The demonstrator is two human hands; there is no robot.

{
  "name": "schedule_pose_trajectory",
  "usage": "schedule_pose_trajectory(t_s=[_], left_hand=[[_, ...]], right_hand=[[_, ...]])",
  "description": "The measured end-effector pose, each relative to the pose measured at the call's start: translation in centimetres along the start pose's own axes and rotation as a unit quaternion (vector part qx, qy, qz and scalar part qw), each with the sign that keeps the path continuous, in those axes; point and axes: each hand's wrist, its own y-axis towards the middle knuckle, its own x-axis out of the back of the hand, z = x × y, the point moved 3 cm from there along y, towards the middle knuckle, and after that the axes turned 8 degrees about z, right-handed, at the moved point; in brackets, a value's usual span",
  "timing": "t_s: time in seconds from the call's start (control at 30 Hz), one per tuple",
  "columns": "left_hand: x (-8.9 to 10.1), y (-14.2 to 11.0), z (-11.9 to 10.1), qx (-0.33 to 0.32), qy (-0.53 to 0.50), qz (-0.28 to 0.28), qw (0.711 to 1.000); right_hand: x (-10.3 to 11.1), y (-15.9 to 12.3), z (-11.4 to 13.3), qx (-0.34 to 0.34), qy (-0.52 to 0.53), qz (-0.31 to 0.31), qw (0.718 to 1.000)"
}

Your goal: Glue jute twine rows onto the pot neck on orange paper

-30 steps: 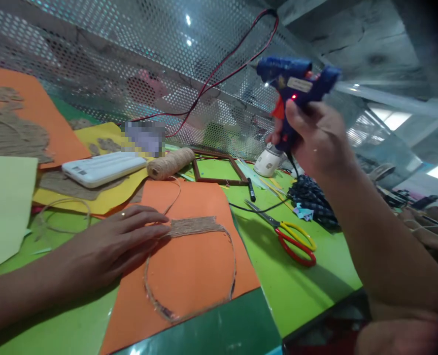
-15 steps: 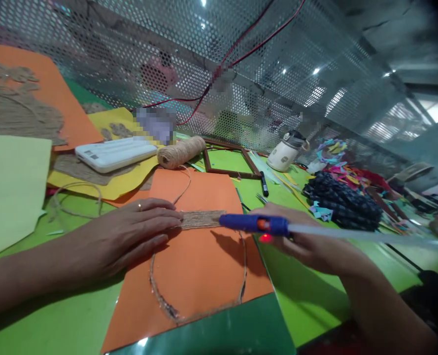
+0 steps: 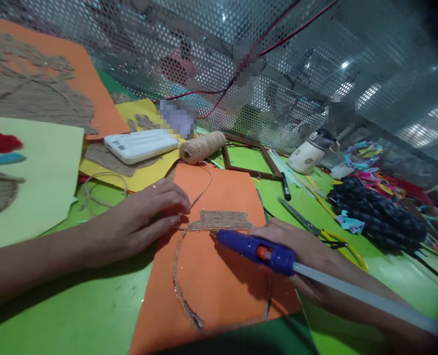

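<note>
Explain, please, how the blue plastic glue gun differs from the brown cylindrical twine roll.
The blue plastic glue gun is in the right hand; the brown cylindrical twine roll lies on its side, unheld. The gun looks smooth; the roll, fibrous. Both are elongated.

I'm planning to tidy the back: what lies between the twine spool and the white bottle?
Between spool and bottle, the head view shows a brown frame, then pale paper strips.
</note>
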Motion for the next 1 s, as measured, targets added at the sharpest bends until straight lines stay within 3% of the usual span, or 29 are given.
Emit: schedule_pose_trajectory(t_s=[0.2,0.5,0.7,1.0], left_hand=[[-0.7,0.0,0.5,-0.012,-0.008,0.021,1.0],[-1.2,0.1,0.6,-0.042,0.022,0.007,0.999],[-1.4,0.1,0.8,-0.026,0.005,0.006,1.0],[-1.1,0.4,0.4,-0.007,0.016,0.022,1.0]], right_hand=[[-0.3,1.2,0.5,0.021,0.002,0.001,1.0],[-1.7,2.5,0.4,0.014,0.015,0.013,1.0],[-2.1,2.9,0.3,0.012,0.062,0.02,0.998],[-2.1,2.8,0.3,0.032,0.023,-0.014,0.999]])
